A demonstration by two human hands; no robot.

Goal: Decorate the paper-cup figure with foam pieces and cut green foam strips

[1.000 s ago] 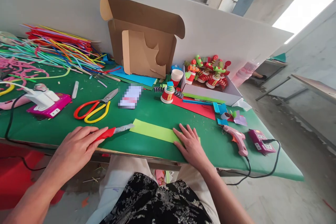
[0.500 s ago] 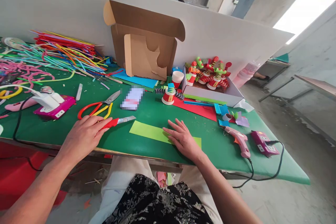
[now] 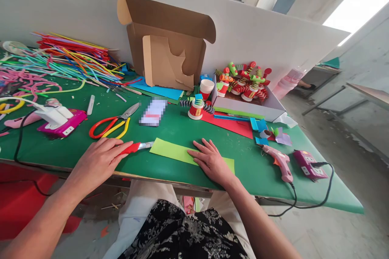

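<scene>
My left hand [image 3: 101, 157] is closed around the red handle of a utility knife [image 3: 131, 148]. The blade points right, and its tip meets the left end of a light green paper strip [image 3: 172, 151]; I cannot tell whether it goes under the paper. Flat on the right part of the strip lies my right hand [image 3: 212, 162], fingers spread, covering some of the paper. Just beyond the left hand rest scissors [image 3: 117, 123] with red and yellow handles, partly hidden by that hand.
At the back stand a cardboard box [image 3: 167, 20] and a white box [image 3: 252, 109] of paper-cup figures. A decorated cup [image 3: 195, 110] stands mid-table. A pink glue gun [image 3: 281, 162] and purple power block [image 3: 310, 165] lie right; pipe cleaners [image 3: 73, 64] pile up left.
The knife's blade has turned and shifted slightly left and down, so its tip now meets the strip's left end. The right hand stays on the paper. The camera view has shifted slightly.
</scene>
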